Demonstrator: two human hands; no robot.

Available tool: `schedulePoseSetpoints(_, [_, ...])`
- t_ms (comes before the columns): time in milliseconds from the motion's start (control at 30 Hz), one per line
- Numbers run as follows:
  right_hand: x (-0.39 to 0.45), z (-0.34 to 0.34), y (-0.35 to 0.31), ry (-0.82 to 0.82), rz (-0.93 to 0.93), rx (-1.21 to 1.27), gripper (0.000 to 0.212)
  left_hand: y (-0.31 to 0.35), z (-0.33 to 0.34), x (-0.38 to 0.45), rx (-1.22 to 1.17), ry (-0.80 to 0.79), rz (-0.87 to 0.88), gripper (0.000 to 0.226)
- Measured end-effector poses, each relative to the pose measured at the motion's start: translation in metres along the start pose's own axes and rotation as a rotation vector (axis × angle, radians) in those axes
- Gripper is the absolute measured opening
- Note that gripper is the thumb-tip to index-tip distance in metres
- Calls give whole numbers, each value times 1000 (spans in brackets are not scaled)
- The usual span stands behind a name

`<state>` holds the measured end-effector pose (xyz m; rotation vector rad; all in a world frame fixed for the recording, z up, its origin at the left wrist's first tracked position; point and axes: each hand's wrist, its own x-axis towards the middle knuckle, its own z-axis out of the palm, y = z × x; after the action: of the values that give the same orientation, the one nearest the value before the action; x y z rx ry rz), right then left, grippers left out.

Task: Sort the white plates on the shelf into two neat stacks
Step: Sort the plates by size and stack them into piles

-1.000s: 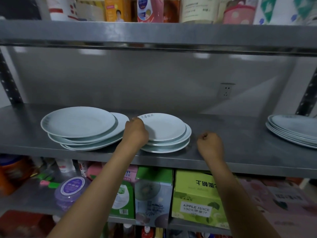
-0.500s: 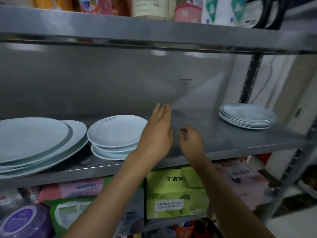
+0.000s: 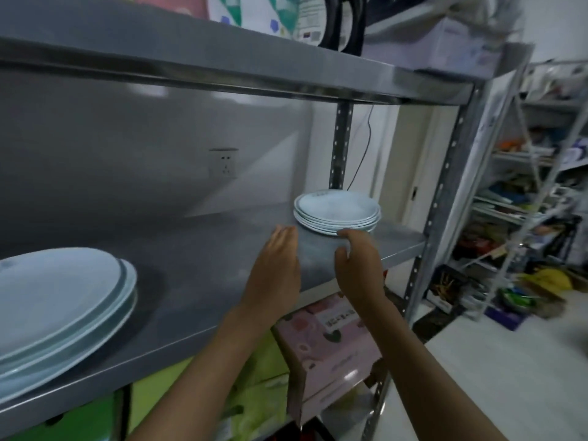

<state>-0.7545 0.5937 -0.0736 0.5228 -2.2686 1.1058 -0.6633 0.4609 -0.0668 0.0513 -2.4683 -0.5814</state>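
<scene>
Round glossy white plates (image 3: 337,210) stacked on steel shelf (image 3: 197,281); left hand (image 3: 275,265) flat, grip apart; right hand (image 3: 358,265) loosely curled, empty.

Dim, cool light is cast over the shelf (image 3: 203,259), brighter daylight is seen at far right, edges are bent by the wide lens, and everything is softened by motion blur.

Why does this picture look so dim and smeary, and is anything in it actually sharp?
In the head view the light is low and greyish; the right edge, with its far shelving, smears from motion blur; wide-angle distortion bows the upper shelf edge. Soft glare streaks the steel back panel. The small plate stack and both hands, left hand and right hand, look slightly soft.
</scene>
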Motion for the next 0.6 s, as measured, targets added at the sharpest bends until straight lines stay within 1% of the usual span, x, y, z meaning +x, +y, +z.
schedulePoseSetpoints(67, [20, 0, 17, 26, -21, -8, 36, 8, 21, 22, -10, -2, -15, 53])
schedulePoseSetpoints(133, [43, 1, 35, 15, -48, -36, 40, 14, 39, 48, -16, 13, -26, 52])
schedulePoseSetpoints(200, [66, 5, 52, -37, -100, -77, 43, 15, 57, 75, -9, 40, -46, 52])
schedulePoseSetpoints(300, [95, 13, 76, -172, -179, -156, 43, 13, 81, 100, 19, 64, -119, 52])
schedulePoseSetpoints(367, [106, 19, 88, -256, -208, -207, 43, 11, 93, 105, 41, 69, -146, 53])
schedulePoseSetpoints(467, [111, 27, 97, -337, -217, -264, 43, 3, 98, 107, 77, 89, -129, 53])
schedulePoseSetpoints(600, [113, 28, 96, -355, -228, -242, 38, -3, 100, 105, 85, 54, -113, 54])
